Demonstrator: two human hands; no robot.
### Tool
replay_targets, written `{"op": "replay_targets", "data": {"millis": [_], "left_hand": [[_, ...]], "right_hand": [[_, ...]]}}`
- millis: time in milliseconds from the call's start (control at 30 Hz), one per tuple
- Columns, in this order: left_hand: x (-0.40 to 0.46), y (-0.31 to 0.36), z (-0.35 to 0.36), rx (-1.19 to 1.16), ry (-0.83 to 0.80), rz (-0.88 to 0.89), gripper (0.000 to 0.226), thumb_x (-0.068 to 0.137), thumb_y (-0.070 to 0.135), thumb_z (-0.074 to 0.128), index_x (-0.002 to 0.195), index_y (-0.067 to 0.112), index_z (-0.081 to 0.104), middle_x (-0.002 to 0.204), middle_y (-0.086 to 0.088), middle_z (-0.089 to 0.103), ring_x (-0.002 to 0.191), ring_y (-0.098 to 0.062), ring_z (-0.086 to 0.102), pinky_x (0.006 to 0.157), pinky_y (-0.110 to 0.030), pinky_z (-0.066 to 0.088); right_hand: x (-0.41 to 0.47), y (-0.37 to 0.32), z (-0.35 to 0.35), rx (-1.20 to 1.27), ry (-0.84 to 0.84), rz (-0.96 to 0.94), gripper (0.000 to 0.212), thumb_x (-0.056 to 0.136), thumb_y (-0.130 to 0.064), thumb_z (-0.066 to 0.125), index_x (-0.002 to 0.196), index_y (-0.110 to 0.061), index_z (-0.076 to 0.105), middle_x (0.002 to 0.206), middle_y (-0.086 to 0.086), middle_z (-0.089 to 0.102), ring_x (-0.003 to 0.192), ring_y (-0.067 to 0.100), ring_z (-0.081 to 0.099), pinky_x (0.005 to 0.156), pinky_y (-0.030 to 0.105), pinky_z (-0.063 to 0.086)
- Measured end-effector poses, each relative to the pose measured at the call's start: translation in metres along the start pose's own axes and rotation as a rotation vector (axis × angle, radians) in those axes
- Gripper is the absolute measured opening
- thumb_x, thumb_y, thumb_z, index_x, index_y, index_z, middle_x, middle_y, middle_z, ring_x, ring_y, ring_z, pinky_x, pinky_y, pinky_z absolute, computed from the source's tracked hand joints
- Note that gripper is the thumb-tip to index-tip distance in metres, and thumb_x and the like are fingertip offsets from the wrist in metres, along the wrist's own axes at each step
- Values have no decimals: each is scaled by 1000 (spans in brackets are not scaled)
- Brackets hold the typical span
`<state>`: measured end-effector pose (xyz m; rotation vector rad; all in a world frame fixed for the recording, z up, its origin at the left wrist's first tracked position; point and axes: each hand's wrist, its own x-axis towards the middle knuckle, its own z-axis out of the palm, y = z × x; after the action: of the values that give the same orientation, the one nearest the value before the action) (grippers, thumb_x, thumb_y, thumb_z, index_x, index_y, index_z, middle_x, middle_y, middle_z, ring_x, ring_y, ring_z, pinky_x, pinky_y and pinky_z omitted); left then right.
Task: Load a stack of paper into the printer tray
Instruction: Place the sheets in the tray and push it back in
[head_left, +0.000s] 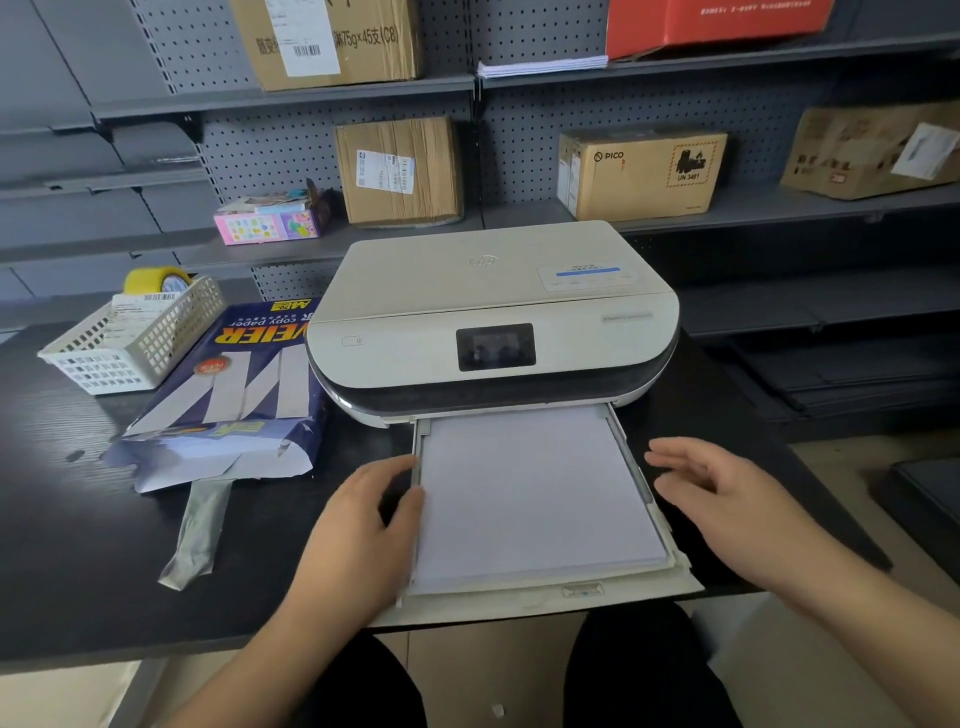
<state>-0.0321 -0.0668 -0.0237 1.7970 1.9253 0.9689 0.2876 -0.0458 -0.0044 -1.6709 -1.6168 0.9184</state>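
A white printer (493, 317) stands on a black table, with its paper tray (540, 605) pulled out toward me. A stack of white paper (530, 493) lies flat in the tray. My left hand (363, 525) rests against the tray's left side, thumb touching the paper's left edge. A little to the right of the tray hovers my right hand (727, 499), fingers spread, holding nothing and not touching the paper.
An opened blue ream wrapper of copy paper (234, 395) lies left of the printer, with a torn strip (197, 535) below it. A white mesh basket (130, 338) with yellow tape sits far left. Shelves with cardboard boxes (641, 174) stand behind. The table's front edge (156, 644) is near me.
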Motion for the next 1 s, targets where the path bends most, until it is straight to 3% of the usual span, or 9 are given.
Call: {"op": "replay_targets", "data": {"millis": [133, 233, 367, 500, 633, 767, 1000], "left_hand": [[-4, -2, 0, -14, -52, -38, 31, 94, 26, 53, 120, 43, 61, 108, 28, 68, 105, 2, 60, 82, -15, 44], [-4, 0, -1, -38, -56, -64, 33, 94, 23, 54, 111, 51, 57, 98, 38, 66, 94, 9, 62, 70, -4, 42], [-4, 1, 0, -47, -55, -89, 30, 95, 26, 55, 119, 44, 58, 99, 33, 67, 93, 8, 62, 74, -8, 44], [-6, 0, 1, -21, -49, -74, 33, 96, 26, 56, 125, 42, 56, 98, 43, 56, 89, 19, 55, 76, -4, 39], [-4, -3, 0, 100, -61, -17, 36, 97, 28, 52, 132, 36, 53, 108, 24, 64, 101, -1, 55, 84, -24, 44], [-1, -5, -2, 224, -50, 102, 33, 98, 26, 49, 130, 30, 57, 111, 12, 68, 109, -10, 56, 92, -31, 47], [1, -9, -3, 223, -88, 105, 33, 99, 31, 45, 131, 35, 53, 111, 14, 67, 106, -9, 55, 89, -31, 46]], "right_hand": [[7, 1, 9, -84, -20, -30, 47, 93, -27, 61, 139, -28, 55, 133, -18, 61, 119, -1, 55, 96, 21, 40], [9, -2, 14, -128, -33, -43, 45, 94, -23, 60, 138, -30, 54, 123, -23, 59, 118, 1, 53, 96, 24, 38], [10, -3, 14, -173, -37, -73, 40, 94, -20, 59, 132, -32, 58, 106, -34, 56, 117, 2, 54, 93, 24, 39], [11, -2, 15, -221, -37, -57, 44, 93, -26, 60, 136, -33, 55, 127, -16, 62, 118, 4, 54, 94, 27, 42], [9, -2, 16, -302, -56, -88, 42, 93, -32, 55, 134, -40, 54, 117, -8, 64, 77, 0, 57, 67, 20, 40], [7, -3, 16, -391, -77, -91, 44, 96, -33, 51, 139, -40, 49, 102, -8, 57, 76, 3, 58, 60, 15, 35], [7, -6, 16, -422, -89, -93, 47, 94, -37, 52, 140, -41, 45, 105, -7, 57, 79, 3, 58, 64, 15, 39]]}}
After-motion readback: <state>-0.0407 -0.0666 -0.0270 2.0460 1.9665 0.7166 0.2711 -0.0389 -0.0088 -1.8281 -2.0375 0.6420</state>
